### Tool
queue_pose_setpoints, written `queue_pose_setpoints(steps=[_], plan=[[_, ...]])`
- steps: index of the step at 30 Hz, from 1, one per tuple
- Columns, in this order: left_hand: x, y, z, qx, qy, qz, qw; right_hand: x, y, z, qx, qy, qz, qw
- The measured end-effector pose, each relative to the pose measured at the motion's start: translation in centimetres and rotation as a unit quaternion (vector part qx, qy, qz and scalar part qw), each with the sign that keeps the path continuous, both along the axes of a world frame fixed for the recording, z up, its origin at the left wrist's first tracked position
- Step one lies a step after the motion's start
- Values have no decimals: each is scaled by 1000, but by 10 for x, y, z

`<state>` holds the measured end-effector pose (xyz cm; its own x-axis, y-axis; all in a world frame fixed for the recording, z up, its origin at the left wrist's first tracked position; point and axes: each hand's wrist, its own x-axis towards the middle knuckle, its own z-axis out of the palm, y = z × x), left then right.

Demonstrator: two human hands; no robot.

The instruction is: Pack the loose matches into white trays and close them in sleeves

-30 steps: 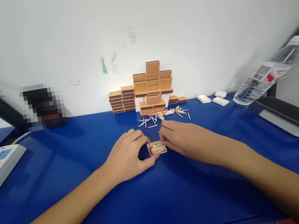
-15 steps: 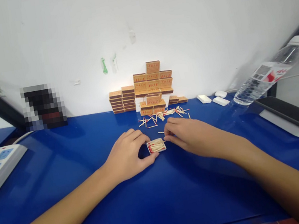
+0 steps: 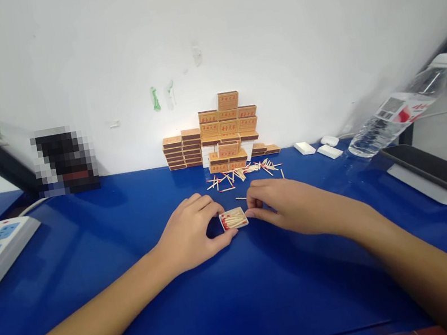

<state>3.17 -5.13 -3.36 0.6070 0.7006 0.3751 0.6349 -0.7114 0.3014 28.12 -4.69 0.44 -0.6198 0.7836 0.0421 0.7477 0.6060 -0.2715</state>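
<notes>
My left hand (image 3: 194,232) is closed around the left side of a small white matchbox tray (image 3: 246,222), fingers at its far edge and thumb at its near edge. Inside the tray, wooden matches (image 3: 236,221) with red heads lie side by side, most heads to the left. My right hand (image 3: 285,205) is at the tray's right end. Its fingers are curled and its thumb stands apart from them, near the tray edge, with no match visible between. A single match (image 3: 240,198) lies beyond the tray, by the right fingers. Further back is a loose pile of matches (image 3: 245,170).
Stacked matchboxes (image 3: 228,126) stand against the wall, with more piled matchboxes (image 3: 183,151) at their left. White pieces (image 3: 305,148), a tilted water bottle (image 3: 394,110) and a dark flat object (image 3: 442,168) are on the right. A power strip (image 3: 0,245) sits at left.
The match that was between my right fingertips at the tray's right end no longer shows there. My right thumb and fingers have spread apart. The left hand keeps its hold.
</notes>
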Motion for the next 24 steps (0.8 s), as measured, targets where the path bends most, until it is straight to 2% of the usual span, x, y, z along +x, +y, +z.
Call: queue_pose_setpoints(steps=[3, 24], plan=[[0, 0, 0, 1, -1, -2, 1000, -2, 0, 0, -20, 2, 19, 1000], [0, -1, -2, 13, 11, -6, 1000, -11, -2, -7, -7, 58, 33, 998]])
